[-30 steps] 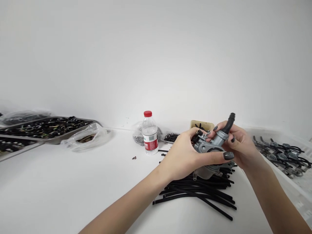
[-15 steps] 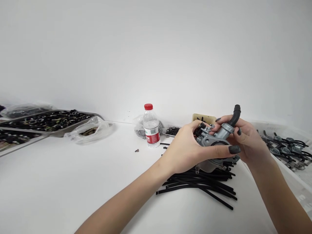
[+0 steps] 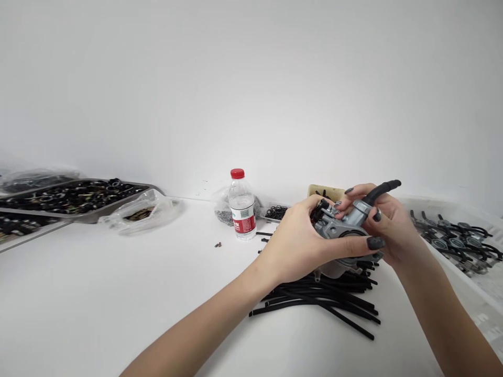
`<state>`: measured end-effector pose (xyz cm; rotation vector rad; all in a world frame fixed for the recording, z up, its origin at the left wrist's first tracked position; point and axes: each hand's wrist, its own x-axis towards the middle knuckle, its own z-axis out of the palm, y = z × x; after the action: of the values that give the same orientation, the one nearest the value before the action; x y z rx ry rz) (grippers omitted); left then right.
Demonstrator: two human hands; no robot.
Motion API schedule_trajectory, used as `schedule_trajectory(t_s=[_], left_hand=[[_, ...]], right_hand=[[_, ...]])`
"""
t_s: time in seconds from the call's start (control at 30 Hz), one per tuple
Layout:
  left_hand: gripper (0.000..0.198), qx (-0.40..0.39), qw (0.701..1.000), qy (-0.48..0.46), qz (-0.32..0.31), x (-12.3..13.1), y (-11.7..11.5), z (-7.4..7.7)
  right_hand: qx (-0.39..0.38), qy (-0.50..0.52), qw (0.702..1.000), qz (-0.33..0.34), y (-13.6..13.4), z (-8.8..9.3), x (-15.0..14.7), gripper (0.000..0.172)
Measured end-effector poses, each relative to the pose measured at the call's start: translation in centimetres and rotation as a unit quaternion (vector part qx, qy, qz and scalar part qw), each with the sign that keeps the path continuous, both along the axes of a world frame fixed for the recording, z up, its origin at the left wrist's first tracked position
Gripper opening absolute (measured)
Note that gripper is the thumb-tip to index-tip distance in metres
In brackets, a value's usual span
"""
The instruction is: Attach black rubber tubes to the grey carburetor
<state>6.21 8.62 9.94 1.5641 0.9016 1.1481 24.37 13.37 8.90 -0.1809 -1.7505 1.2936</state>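
Both hands hold a grey metal carburetor (image 3: 338, 229) above a pile of black rubber tubes (image 3: 334, 303). My left hand (image 3: 301, 243) is wrapped round its body, the thumb lying across the front. At the upper right, my right hand (image 3: 387, 222) pinches the metal cap (image 3: 359, 208) on the carburetor's neck between thumb and fingers. Out of that cap comes a black rubber boot (image 3: 380, 191), bent toward the right. Part of the carburetor's far side is hidden by my fingers.
Behind stand a red-capped bottle (image 3: 244, 212), a small tray of black rings (image 3: 276, 212) and a yellowish box (image 3: 326, 192). A white crate (image 3: 477, 306) with several carburetors is on the right. Trays of black parts (image 3: 90, 214) and a plastic bag (image 3: 143, 212) lie left.
The black boot has swung from pointing upward to pointing right, with the cap still in my right hand's pinch. My left hand keeps its grip; the view has shifted slightly.
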Motion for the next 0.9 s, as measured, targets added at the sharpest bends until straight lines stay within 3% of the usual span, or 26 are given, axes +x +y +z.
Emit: schedule_trajectory(t_s=[0.2,0.33,0.67,0.9], left_hand=[[0.041,-0.024,0.999,-0.027,-0.017,-0.04,-0.11,0.06],[0.038,-0.023,0.999,-0.039,-0.024,-0.06,-0.2,0.13],[0.042,0.008,1.0,0.01,0.014,0.03,0.09,0.01],[0.041,0.003,1.0,-0.011,0.0,0.08,0.1,-0.1]], right_hand=[[-0.012,-0.009,0.999,-0.038,-0.29,0.54,0.24,0.026],[-0.028,-0.019,0.999,-0.02,-0.26,0.72,0.52,0.025],[-0.007,0.003,0.997,-0.083,-0.1,-0.15,-0.35,0.035],[-0.017,0.004,1.0,-0.02,-0.17,0.29,-0.12,0.028]])
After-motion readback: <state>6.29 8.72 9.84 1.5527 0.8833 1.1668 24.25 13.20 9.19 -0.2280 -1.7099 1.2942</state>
